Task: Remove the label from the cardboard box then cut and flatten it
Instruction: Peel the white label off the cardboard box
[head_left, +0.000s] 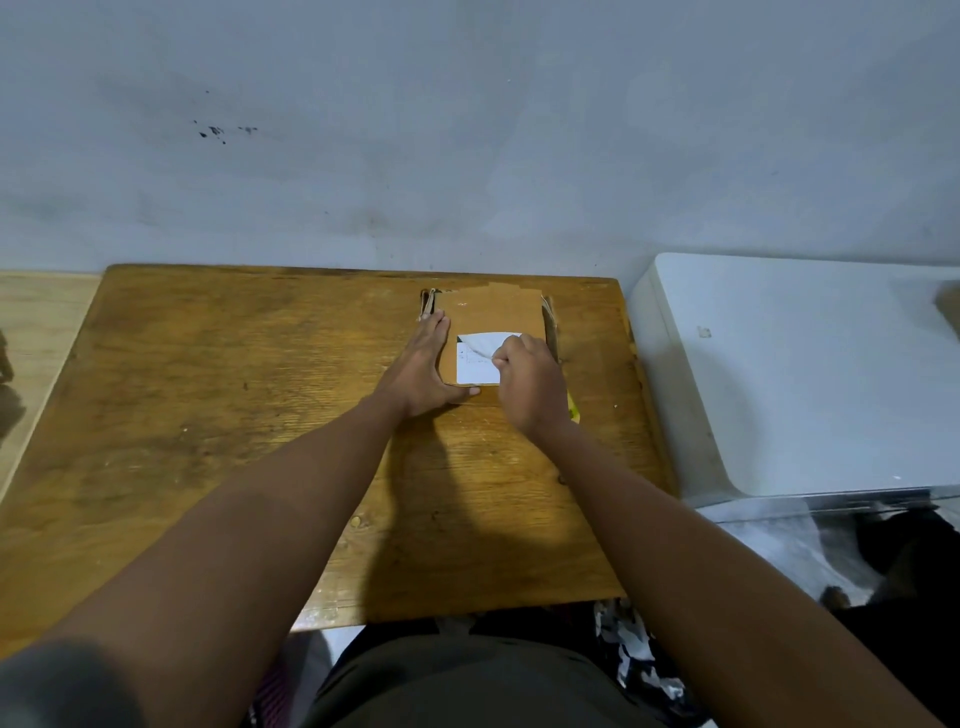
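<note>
Worn wooden table, white appliance beside it, stained grey wall

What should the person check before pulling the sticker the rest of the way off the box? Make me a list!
1. Box held steady: ok. The left hand lies flat against the left edge of the cardboard box.
2. Grip on the sticker: ok. The right hand pinches the lifted corner of the white label.
3. Peel started: ok. The label's top right corner is curled up; the rest looks stuck down.
4. Label coming off in one piece: cannot tell, the hand hides part of it.
5. Box resting on the table: ok, near the far edge.
6. Cutting tool ready: cannot tell. A yellow thing peeks out beside the right wrist, mostly hidden.
</note>
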